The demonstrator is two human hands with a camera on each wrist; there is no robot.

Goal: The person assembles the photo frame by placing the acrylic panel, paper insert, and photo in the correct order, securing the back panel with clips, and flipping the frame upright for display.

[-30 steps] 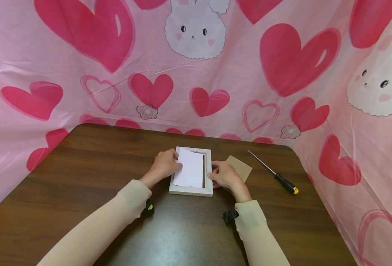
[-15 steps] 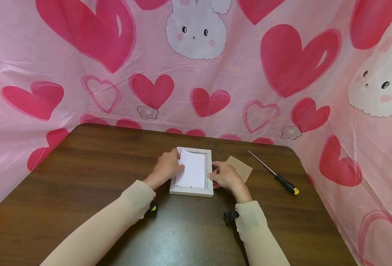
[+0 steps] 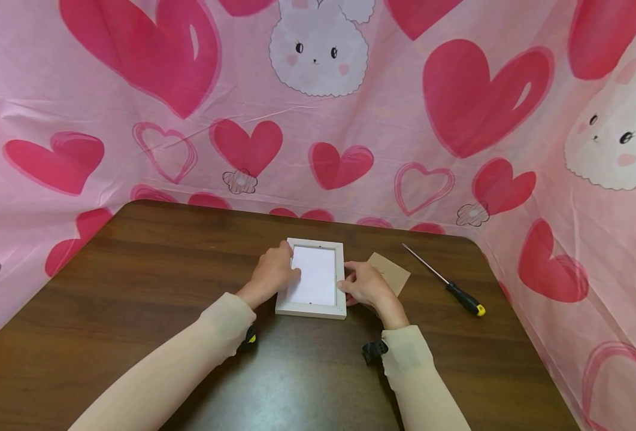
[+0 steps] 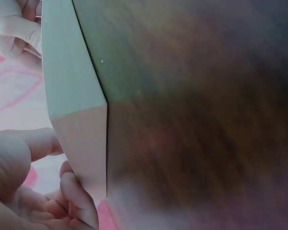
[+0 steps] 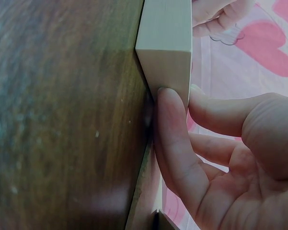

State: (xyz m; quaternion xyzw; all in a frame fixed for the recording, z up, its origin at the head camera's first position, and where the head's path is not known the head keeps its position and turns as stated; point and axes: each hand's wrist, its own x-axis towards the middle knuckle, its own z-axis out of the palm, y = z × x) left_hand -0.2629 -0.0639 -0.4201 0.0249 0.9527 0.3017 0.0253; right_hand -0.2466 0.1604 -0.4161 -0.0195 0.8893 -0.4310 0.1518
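Observation:
A white picture frame (image 3: 318, 310) lies flat on the table, and a blank white sheet (image 3: 315, 281) fills its opening. On the frame's left side, my left hand (image 3: 271, 270) has its thumb over the sheet's edge; curled fingers (image 4: 79, 196) meet the frame's outer side in the left wrist view. From the right, my right hand (image 3: 368, 282) pinches the frame, thumb on top and index finger along the side wall, as the right wrist view shows. Part of the frame's left rim is hidden under the left hand.
A brown backing board (image 3: 392, 270) lies to the right, partly behind the right hand. Farther right is a screwdriver (image 3: 460, 296) with a black and yellow handle. Pink cloth (image 3: 350, 126) with hearts and rabbits hangs around the brown wooden table (image 3: 188, 263).
The sheet has moved right and straightened, from slanting over the left rim to sitting square in the opening. My left hand has shifted slightly right with it; my right hand stays in place.

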